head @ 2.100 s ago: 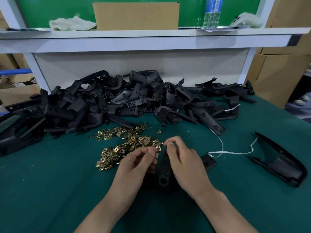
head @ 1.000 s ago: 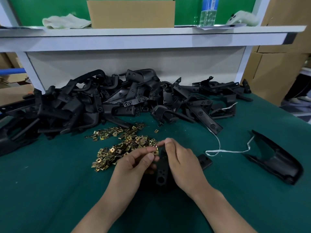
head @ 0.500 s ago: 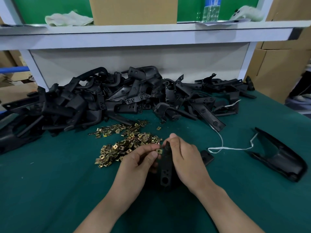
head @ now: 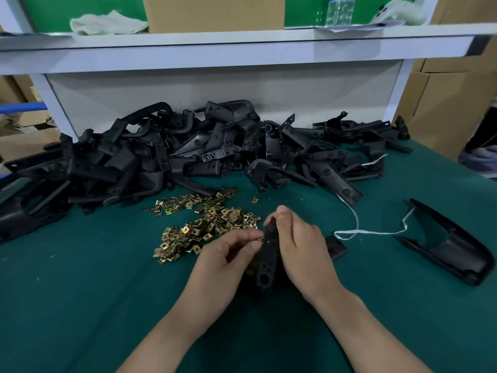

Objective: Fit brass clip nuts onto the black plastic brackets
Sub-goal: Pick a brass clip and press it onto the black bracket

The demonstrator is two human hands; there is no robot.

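Moved onto bracket (head: 267,261), right hand (head: 301,249) grips it; left hand (head: 223,262) pinches clip nut (head: 259,239) beside nut pile (head: 204,227).

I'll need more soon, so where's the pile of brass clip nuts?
In the head view, the pile of brass clip nuts lies left of centre, just beyond the left hand and in front of the heap of black brackets.

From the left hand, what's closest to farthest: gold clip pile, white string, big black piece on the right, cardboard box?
From the left hand, head view:
1. Gold clip pile, just beside it, leftward.
2. White string, past the right hand.
3. Big black piece, far to the right.
4. Cardboard box, up on the shelf.
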